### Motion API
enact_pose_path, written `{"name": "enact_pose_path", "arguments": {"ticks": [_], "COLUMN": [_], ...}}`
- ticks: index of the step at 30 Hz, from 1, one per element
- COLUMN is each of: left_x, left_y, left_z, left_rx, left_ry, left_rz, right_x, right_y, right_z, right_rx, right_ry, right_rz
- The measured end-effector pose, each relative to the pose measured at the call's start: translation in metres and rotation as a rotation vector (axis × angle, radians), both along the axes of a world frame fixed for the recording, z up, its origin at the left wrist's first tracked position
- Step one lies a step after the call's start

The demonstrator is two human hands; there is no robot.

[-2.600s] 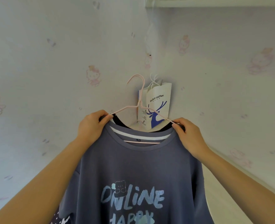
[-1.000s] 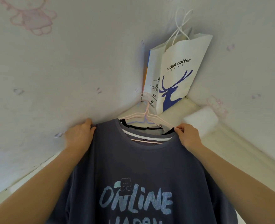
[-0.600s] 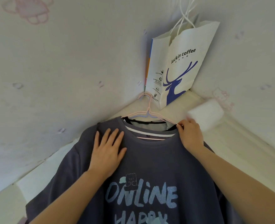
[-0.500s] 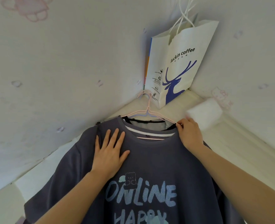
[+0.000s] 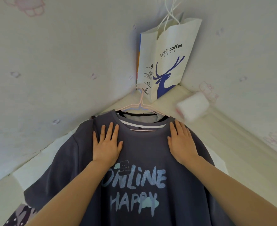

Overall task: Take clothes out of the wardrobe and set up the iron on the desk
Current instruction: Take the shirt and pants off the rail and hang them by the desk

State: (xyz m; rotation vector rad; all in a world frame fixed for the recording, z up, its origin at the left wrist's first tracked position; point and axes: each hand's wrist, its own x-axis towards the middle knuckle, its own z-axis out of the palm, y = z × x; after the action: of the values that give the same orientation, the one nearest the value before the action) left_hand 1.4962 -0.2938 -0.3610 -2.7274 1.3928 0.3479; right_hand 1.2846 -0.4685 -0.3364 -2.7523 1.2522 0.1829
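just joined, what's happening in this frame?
A person has a grey-blue T-shirt, on a pink hanger, laid on a pale surface in a corner. The left hand and right hand both rest flat on its chest, fingers straight. A paper bag stands in the corner behind it, a white roll beside that. No iron in view.

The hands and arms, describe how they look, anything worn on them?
Both arms are bare as far as the picture reaches, with no sleeve showing. The left hand and the right hand wear no gloves, and no ring, watch or bracelet shows. Fingernails look short and unpainted.
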Motion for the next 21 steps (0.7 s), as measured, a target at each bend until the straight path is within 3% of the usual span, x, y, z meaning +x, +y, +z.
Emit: {"name": "enact_pose_path", "arguments": {"ticks": [6, 13, 21], "left_x": [-0.052, -0.13, -0.227], "left_y": [0.035, 0.104, 0.193], "left_z": [0.008, 0.005, 0.017], "left_rx": [-0.009, -0.208, -0.286], "left_ry": [0.027, 0.044, 0.073], "left_rz": [-0.037, -0.039, -0.049], "right_x": [-0.04, -0.097, -0.175], "right_y": [0.05, 0.126, 0.216], "right_z": [0.011, 0.023, 0.04], "right_rx": [0.076, 0.124, 0.201], "right_ry": [0.043, -0.023, -0.041], "right_rz": [0.039, 0.056, 0.062]}}
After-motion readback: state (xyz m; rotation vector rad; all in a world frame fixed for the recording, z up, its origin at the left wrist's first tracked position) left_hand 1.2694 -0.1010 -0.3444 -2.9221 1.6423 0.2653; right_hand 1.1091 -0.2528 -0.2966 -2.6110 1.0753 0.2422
